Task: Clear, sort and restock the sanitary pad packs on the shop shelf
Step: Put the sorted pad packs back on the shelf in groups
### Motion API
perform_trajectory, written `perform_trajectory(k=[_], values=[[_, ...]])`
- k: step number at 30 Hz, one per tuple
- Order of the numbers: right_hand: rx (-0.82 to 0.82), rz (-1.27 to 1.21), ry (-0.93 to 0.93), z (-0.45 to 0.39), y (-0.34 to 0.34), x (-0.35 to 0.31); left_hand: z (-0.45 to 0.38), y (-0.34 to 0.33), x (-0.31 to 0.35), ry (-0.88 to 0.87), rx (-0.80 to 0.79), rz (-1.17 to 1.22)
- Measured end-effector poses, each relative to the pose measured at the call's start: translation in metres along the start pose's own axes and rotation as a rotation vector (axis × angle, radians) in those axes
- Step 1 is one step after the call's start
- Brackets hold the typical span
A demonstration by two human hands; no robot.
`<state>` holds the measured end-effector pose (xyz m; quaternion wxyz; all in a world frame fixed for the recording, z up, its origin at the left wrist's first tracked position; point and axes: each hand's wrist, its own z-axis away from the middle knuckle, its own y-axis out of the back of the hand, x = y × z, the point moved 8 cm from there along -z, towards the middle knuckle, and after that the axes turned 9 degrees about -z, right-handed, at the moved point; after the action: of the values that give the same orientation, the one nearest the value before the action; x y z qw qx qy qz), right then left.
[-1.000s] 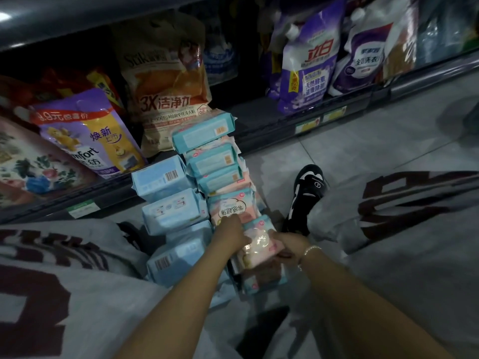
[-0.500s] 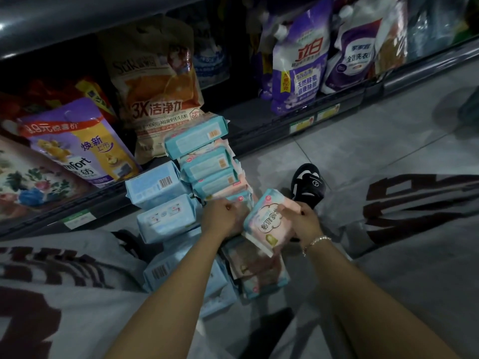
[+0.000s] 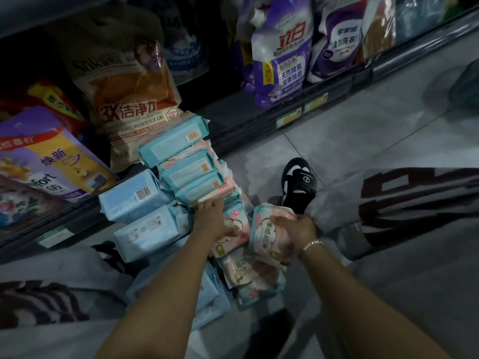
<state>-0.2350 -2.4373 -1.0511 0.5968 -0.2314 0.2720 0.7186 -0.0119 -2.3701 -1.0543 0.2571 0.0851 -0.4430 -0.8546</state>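
- Shelf (image 3: 259, 125): low shop shelf beyond both hands, packed with big detergent bags (image 3: 281, 55); a bare gap sits straight ahead of the hands.
- Floor (image 3: 363, 141): pale tiles run off to the right of the right hand; a black sandal (image 3: 298, 185) is just past it.
- Pad stack (image 3: 181, 161): teal-and-pink packs piled on the floor against the shelf lip, directly ahead of the left hand; blue packs (image 3: 134, 195) are piled to its left.
- Left hand (image 3: 215, 221): fingers on the stack's lower packs, steadying them; grip unclear.
- Right hand (image 3: 295, 229): curled round a pink pack (image 3: 267, 234), now drawn clear to the right of the stack; half a second ago both hands held it close against the pile.
- Reading: one pack separated, sorting under way; restocking not yet begun.
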Motion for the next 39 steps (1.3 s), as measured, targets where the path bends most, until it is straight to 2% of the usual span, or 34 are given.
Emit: perform_trajectory(k=[4,9,13,16,20,23,27,31,37,39], values=[[-0.031,-0.018,0.013,-0.002,0.0,-0.001,0.002,-0.001,-0.001,0.049,-0.05,0.228],[-0.07,-0.08,0.049,0.005,-0.007,-0.017,0.006,0.029,0.001,0.042,-0.016,0.178],[-0.12,-0.146,0.107,0.021,-0.015,-0.054,0.02,0.074,-0.007,0.095,0.03,0.299],[-0.192,-0.232,0.175,0.042,-0.023,-0.086,0.039,0.107,-0.022,0.161,0.07,0.527],[-0.223,-0.348,0.258,0.074,-0.033,-0.129,0.07,0.152,-0.027,0.165,0.109,0.91],[-0.238,-0.329,0.34,0.102,-0.043,-0.165,0.095,0.187,-0.023,0.155,0.177,1.035],[-0.452,-0.209,0.428,0.139,-0.063,-0.224,0.124,0.245,-0.025,0.113,0.331,1.18],[-0.533,-0.068,0.583,0.176,-0.074,-0.296,0.15,0.302,-0.026,0.027,0.467,1.3],[-0.406,0.008,0.772,0.218,-0.082,-0.389,0.166,0.377,-0.031,-0.146,0.675,1.451],[-0.387,0.079,0.904,0.237,-0.091,-0.422,0.167,0.395,-0.037,-0.176,0.742,1.498]])
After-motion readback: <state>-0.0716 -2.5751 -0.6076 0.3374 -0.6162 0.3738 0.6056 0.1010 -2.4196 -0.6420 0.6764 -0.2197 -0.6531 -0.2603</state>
